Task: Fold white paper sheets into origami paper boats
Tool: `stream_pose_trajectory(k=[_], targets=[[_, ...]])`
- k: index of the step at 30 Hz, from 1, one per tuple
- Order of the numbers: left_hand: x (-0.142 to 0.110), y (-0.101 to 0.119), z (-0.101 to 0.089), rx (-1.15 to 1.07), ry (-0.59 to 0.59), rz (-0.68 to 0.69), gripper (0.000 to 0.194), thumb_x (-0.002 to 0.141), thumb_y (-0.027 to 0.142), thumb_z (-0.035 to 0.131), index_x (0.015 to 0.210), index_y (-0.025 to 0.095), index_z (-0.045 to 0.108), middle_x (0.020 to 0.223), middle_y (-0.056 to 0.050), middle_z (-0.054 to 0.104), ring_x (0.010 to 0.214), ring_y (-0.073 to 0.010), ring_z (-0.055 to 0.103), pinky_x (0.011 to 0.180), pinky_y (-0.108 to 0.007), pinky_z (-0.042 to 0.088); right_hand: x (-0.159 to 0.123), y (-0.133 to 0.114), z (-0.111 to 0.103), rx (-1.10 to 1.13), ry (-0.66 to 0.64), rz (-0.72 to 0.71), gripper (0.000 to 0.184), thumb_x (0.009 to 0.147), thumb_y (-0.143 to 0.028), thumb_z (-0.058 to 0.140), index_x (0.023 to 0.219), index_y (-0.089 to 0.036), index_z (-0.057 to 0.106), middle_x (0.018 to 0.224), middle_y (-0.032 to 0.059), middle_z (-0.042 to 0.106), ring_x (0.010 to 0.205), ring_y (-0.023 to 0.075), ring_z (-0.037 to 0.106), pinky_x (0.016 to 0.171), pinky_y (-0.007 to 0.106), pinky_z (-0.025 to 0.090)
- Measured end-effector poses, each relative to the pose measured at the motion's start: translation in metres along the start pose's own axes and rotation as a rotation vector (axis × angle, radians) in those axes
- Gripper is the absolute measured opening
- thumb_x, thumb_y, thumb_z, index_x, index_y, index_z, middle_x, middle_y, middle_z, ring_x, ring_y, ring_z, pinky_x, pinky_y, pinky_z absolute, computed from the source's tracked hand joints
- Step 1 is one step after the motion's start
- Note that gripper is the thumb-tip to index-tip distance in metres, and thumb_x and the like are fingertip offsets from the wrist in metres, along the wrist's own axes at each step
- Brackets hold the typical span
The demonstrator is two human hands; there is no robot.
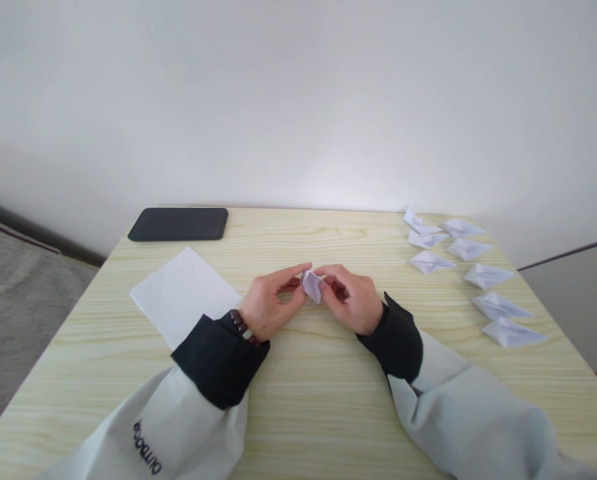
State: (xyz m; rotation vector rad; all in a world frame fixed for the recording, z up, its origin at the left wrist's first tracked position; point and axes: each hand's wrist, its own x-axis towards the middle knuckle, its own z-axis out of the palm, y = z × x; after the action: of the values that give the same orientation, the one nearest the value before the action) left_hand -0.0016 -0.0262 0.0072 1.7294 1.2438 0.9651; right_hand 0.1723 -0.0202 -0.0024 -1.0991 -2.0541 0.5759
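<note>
Between my two hands is a small folded white paper (311, 285), held just above the middle of the table. The thumb and fingers of my left hand (273, 300) pinch its left side. My right hand (351, 297) grips the right side the same way, its other fingers curled under. Parts of the paper are covered by my fingertips. Partly behind my left wrist, a stack or sheet of white paper (181, 293) lies flat; I cannot tell how many sheets it has.
Several folded white paper boats (488, 275) stand in two loose columns at the right of the wooden table (318, 413). A black phone (179, 225) lies at the back left corner. The white wall (298, 100) rises behind the table's far edge. Grey fabric (23, 300) shows at left.
</note>
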Motion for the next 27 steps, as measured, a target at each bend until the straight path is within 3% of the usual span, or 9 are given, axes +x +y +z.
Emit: stream_pose_trajectory(k=[13, 20, 24, 27], targets=[[-0.0002, 0.0004, -0.0003, 0.051, -0.063, 0.020, 0.041, 0.075, 0.025, 0.057, 0.114, 0.013, 0.060, 0.104, -0.007, 0.069, 0.083, -0.0178, 0.067, 0.080, -0.029, 0.055, -0.0017, 0.0040, 0.0048, -0.087, 0.018, -0.049, 0.009, 0.083, -0.024, 0.050, 0.088, -0.019, 0.055, 0.060, -0.0022, 0.065, 0.045, 0.0072, 0.056, 0.048, 0.016, 0.040], [0.0000, 0.0011, 0.0003, 0.086, 0.002, -0.008, 0.043, 0.077, 0.027, 0.054, 0.117, 0.011, 0.057, 0.094, -0.008, 0.070, 0.081, -0.0176, 0.067, 0.078, -0.028, 0.055, -0.0025, 0.0017, 0.0038, -0.038, 0.065, -0.018, 0.014, 0.081, -0.019, 0.049, 0.094, -0.020, 0.055, 0.061, -0.0029, 0.064, 0.048, 0.0076, 0.057, 0.051, 0.017, 0.044], [0.0001, -0.0005, 0.0020, 0.079, 0.094, -0.052, 0.038, 0.076, 0.030, 0.057, 0.108, 0.012, 0.062, 0.092, -0.007, 0.071, 0.079, -0.0175, 0.067, 0.075, -0.027, 0.056, -0.0032, 0.0028, 0.0045, 0.015, 0.099, -0.013, 0.015, 0.084, -0.021, 0.048, 0.097, -0.019, 0.054, 0.067, -0.0004, 0.065, 0.052, 0.0087, 0.059, 0.054, 0.018, 0.047], [-0.0005, -0.0023, 0.0021, 0.091, 0.100, -0.069, 0.035, 0.076, 0.031, 0.057, 0.104, 0.011, 0.065, 0.089, -0.007, 0.072, 0.078, -0.0185, 0.068, 0.076, -0.028, 0.056, -0.0027, 0.0035, 0.0050, 0.003, 0.103, -0.026, 0.015, 0.085, -0.023, 0.049, 0.098, -0.020, 0.054, 0.071, 0.0007, 0.067, 0.054, 0.0088, 0.060, 0.055, 0.018, 0.048]])
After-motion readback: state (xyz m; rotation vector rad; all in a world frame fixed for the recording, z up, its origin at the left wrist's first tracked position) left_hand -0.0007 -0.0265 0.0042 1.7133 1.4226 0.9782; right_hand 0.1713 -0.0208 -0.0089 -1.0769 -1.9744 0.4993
